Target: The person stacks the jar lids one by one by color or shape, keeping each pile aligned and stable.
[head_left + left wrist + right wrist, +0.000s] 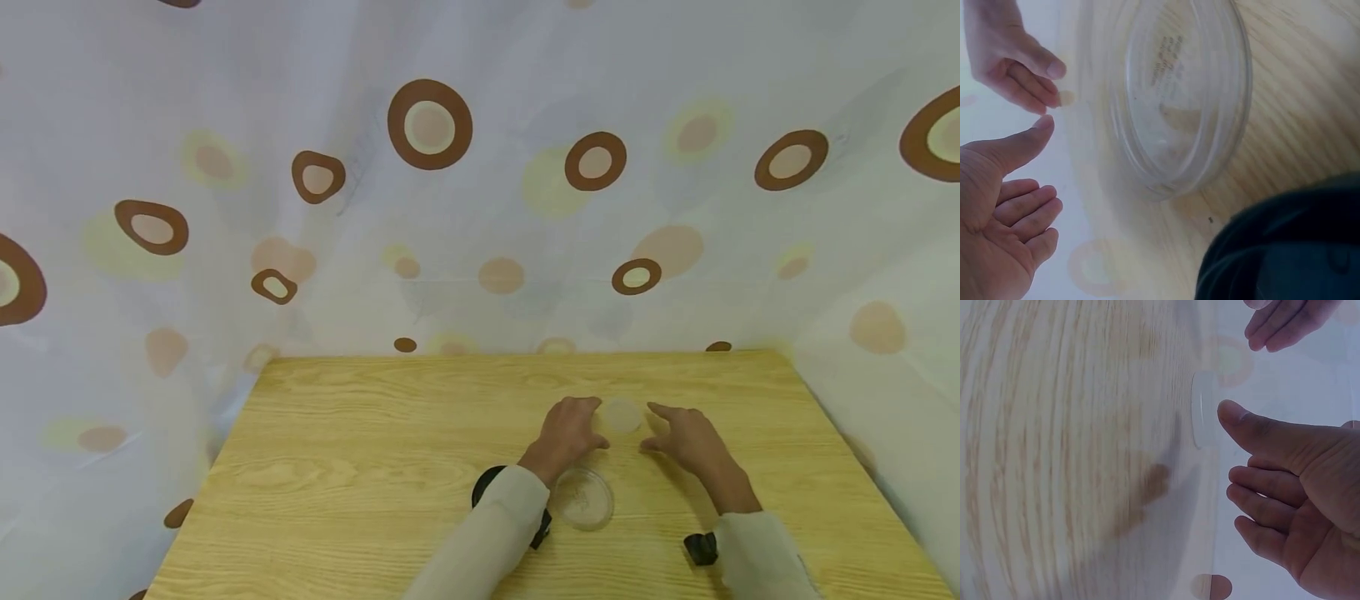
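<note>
A small translucent white disc (622,416), like a lid with a low rim, lies on the wooden table. My left hand (567,428) is just to its left, fingers loosely bent, holding nothing. On the disc's other side my right hand (684,437) is held with thumb and fingers apart and nothing between them. In the right wrist view the disc (1202,409) shows beyond the right thumb. Nearer me sits a clear round plastic container (583,499) with faint markings on its base, seen closer in the left wrist view (1179,94).
A round black object (486,482) lies left of the clear container, partly hidden by the left sleeve (498,525). The wooden table (337,467) ends at a patterned cloth (510,217) at the back and sides. A black piece (701,548) is at the right sleeve.
</note>
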Motion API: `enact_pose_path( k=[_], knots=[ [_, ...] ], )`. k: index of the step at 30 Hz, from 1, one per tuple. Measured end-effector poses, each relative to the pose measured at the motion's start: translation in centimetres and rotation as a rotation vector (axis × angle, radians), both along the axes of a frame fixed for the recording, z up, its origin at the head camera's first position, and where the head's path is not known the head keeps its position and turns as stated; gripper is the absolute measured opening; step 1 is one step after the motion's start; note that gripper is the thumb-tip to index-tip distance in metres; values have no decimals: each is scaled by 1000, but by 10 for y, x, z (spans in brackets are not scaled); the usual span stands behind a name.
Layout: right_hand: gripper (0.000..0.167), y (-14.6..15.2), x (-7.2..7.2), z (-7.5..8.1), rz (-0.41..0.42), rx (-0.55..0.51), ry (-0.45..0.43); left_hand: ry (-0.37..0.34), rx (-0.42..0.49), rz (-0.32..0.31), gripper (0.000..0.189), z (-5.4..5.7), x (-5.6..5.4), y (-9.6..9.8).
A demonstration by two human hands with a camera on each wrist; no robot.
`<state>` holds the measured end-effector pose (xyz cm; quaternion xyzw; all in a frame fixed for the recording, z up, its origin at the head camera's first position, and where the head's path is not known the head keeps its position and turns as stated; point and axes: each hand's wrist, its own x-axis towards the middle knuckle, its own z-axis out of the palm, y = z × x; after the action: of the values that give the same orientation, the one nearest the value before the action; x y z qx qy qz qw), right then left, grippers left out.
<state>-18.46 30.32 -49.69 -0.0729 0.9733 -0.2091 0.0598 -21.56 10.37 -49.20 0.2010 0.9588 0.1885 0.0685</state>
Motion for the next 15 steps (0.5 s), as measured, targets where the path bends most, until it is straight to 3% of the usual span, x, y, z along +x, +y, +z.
enact_pose_path(
  k=[10,15],
  knots=[
    [75,-1,-6,-7,0,20,-2,14,18,-14,61,-10,-6,3],
    [74,-3,-9,-7,1,43,11,33,14,-56,47,-13,-11,4]
  ],
)
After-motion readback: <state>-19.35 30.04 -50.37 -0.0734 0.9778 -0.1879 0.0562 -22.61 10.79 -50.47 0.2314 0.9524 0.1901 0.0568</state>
